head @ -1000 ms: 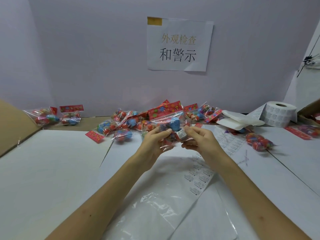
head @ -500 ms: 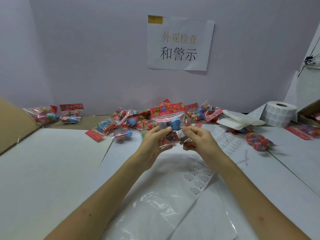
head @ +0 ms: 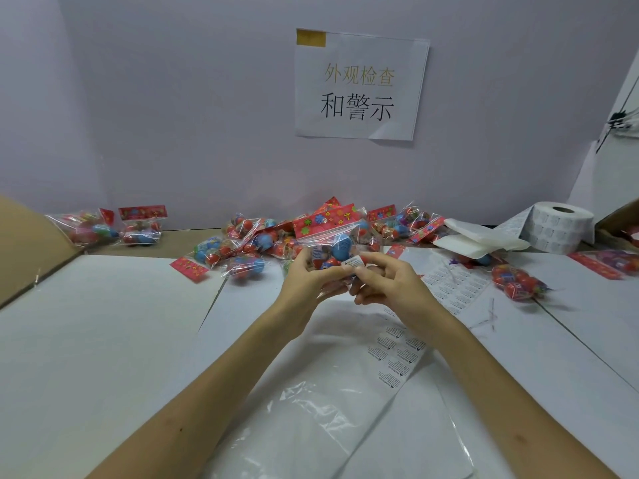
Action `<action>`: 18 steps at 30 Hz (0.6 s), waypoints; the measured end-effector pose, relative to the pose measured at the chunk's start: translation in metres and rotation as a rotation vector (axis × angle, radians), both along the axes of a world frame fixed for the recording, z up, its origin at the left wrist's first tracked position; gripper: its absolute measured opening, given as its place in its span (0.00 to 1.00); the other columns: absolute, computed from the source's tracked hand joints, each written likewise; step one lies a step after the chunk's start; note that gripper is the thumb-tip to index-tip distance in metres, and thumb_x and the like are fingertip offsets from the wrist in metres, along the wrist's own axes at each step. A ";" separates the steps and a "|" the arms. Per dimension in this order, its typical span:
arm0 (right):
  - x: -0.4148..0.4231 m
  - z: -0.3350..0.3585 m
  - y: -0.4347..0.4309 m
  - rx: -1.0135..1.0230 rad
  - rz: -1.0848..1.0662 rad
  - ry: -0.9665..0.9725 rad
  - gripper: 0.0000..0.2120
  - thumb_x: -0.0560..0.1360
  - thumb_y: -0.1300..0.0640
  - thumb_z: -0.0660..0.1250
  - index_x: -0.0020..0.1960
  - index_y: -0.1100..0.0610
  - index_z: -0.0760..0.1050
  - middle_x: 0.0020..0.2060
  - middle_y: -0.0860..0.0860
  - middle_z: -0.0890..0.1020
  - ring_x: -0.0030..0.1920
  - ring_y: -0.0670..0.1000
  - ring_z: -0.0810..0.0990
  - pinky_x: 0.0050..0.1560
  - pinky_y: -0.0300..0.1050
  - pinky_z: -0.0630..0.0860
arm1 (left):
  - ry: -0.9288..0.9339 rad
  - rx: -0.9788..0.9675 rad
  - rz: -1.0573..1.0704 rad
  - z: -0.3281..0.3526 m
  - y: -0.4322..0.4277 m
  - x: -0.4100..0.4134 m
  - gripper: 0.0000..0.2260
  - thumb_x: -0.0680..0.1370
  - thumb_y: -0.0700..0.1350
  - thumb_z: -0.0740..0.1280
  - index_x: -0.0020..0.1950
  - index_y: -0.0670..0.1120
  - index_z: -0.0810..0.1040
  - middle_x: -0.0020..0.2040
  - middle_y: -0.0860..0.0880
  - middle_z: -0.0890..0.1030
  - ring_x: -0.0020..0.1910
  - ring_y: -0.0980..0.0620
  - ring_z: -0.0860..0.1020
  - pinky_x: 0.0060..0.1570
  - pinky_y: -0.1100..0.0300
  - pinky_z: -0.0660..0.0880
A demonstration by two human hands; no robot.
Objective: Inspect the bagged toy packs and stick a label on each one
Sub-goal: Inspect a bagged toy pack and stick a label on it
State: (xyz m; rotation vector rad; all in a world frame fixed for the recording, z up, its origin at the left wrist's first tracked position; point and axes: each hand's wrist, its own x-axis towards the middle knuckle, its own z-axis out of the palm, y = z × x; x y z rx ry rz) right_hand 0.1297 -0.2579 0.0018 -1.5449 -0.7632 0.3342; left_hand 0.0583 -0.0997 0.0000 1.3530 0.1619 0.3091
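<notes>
My left hand [head: 307, 281] grips a clear toy pack [head: 328, 236] with a red flowered header and red and blue balls inside, held upright above the table. My right hand [head: 383, 285] pinches a small white label [head: 353, 262] between thumb and forefinger against the pack's lower right side. A label sheet [head: 397, 357] lies on the table below my hands. A pile of similar toy packs [head: 249, 243] lies behind.
A label roll [head: 553, 229] stands at the back right beside folded white backing paper [head: 477, 238]. Two packs [head: 114, 229] lie at the far left by a cardboard flap [head: 27, 243]. One pack [head: 515, 281] lies at the right. A crinkled plastic sheet [head: 311, 409] covers the near table.
Both hands with the pack have stayed almost in place. My right fingers have brought the label closer onto the pack's lower right side.
</notes>
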 end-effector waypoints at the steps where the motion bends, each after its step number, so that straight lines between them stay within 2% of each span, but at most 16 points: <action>1: 0.000 0.000 0.000 0.004 0.005 0.006 0.09 0.82 0.59 0.65 0.58 0.47 0.78 0.39 0.55 0.86 0.38 0.53 0.85 0.42 0.43 0.82 | -0.002 -0.003 -0.002 -0.001 0.000 0.001 0.25 0.75 0.37 0.75 0.69 0.43 0.71 0.59 0.39 0.83 0.54 0.40 0.85 0.59 0.47 0.81; 3: 0.001 -0.001 -0.001 -0.001 0.005 0.007 0.11 0.82 0.61 0.64 0.58 0.46 0.77 0.40 0.55 0.86 0.38 0.53 0.85 0.42 0.43 0.81 | -0.006 -0.004 -0.007 -0.002 0.000 0.002 0.25 0.75 0.38 0.75 0.69 0.44 0.71 0.58 0.41 0.83 0.54 0.41 0.85 0.57 0.49 0.82; 5: 0.001 -0.001 -0.001 -0.003 0.010 0.004 0.13 0.82 0.62 0.64 0.61 0.46 0.76 0.40 0.55 0.86 0.39 0.53 0.85 0.43 0.43 0.81 | -0.005 0.025 0.001 -0.002 -0.001 0.002 0.25 0.75 0.42 0.76 0.69 0.46 0.71 0.58 0.44 0.84 0.53 0.44 0.85 0.52 0.54 0.82; 9: 0.001 -0.003 0.001 -0.047 0.018 -0.028 0.12 0.82 0.61 0.65 0.61 0.48 0.77 0.40 0.55 0.87 0.39 0.54 0.85 0.43 0.45 0.81 | 0.011 0.106 0.076 -0.004 -0.001 0.002 0.26 0.73 0.47 0.77 0.67 0.49 0.71 0.59 0.47 0.83 0.53 0.49 0.84 0.47 0.60 0.80; 12: 0.000 -0.003 0.003 -0.074 -0.002 -0.033 0.10 0.81 0.58 0.67 0.62 0.51 0.77 0.40 0.54 0.86 0.38 0.53 0.85 0.41 0.44 0.81 | 0.001 0.142 0.112 -0.005 -0.001 0.002 0.23 0.73 0.47 0.78 0.64 0.51 0.72 0.57 0.48 0.83 0.52 0.50 0.84 0.44 0.62 0.78; 15: 0.000 -0.002 0.003 -0.053 -0.048 -0.034 0.07 0.80 0.52 0.68 0.57 0.50 0.79 0.39 0.53 0.86 0.38 0.53 0.85 0.40 0.43 0.82 | -0.015 0.175 0.126 -0.005 0.000 0.002 0.19 0.73 0.46 0.78 0.59 0.52 0.74 0.53 0.49 0.84 0.47 0.53 0.83 0.37 0.66 0.77; 18: 0.002 -0.003 0.001 -0.036 -0.080 -0.035 0.06 0.80 0.54 0.68 0.55 0.54 0.80 0.39 0.52 0.86 0.39 0.53 0.85 0.41 0.42 0.82 | -0.032 0.183 0.118 -0.006 0.000 0.003 0.16 0.73 0.43 0.78 0.55 0.54 0.75 0.48 0.52 0.84 0.41 0.57 0.83 0.35 0.68 0.77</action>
